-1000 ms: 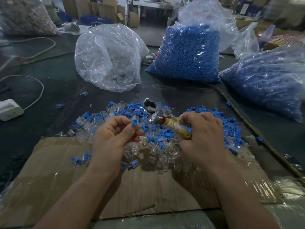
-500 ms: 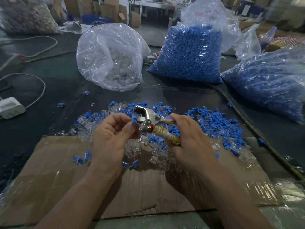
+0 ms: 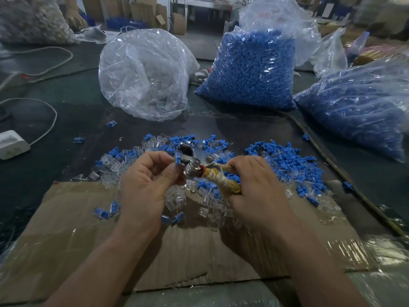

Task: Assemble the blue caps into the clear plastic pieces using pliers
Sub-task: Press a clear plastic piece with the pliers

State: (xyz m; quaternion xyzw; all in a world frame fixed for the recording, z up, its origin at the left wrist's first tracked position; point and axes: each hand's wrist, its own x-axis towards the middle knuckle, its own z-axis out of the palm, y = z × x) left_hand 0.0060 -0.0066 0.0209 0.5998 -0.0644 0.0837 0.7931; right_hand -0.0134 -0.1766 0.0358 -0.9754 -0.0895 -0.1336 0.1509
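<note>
Blue cap (image 3: 177, 160) up off the heap, pinched between thumb and forefinger of the left hand (image 3: 143, 187), fingers curled in tight on it. It sits right at the fingertips, touching the left edge of the steel head of the pliers (image 3: 192, 157). The right hand (image 3: 254, 191) wraps the pliers' handle, the part bound in yellowish-white tape, with all fingers closed round it. The tool's long axis runs on a slant: handle low and to the right in the fist, head up and to the left, nose aimed at the left hand's fingertips. The cap stands roughly upright against the head, its long side running up and down.

Hard to call from here: whether the jaws have the cap between them or only lie beside it, I cannot tell. The left thumb covers the cap's lower part, and if a clear piece sits under it, it doesn't show. The far end of the handle vanishes inside the right palm.

Beneath both hands, clear plastic pieces (image 3: 177, 198) and loose blue caps (image 3: 285, 160) lie mixed in a heap, partly on the brown cardboard (image 3: 66, 240), partly on the dark table (image 3: 66, 120). Behind them sits a crumpled clear bag (image 3: 143, 74), a full bag of blue caps (image 3: 252, 69) beside it, and a second blue bag (image 3: 358, 103) cut off by the right edge. A white power strip (image 3: 12, 144) lies at the far left, partly out of view.
</note>
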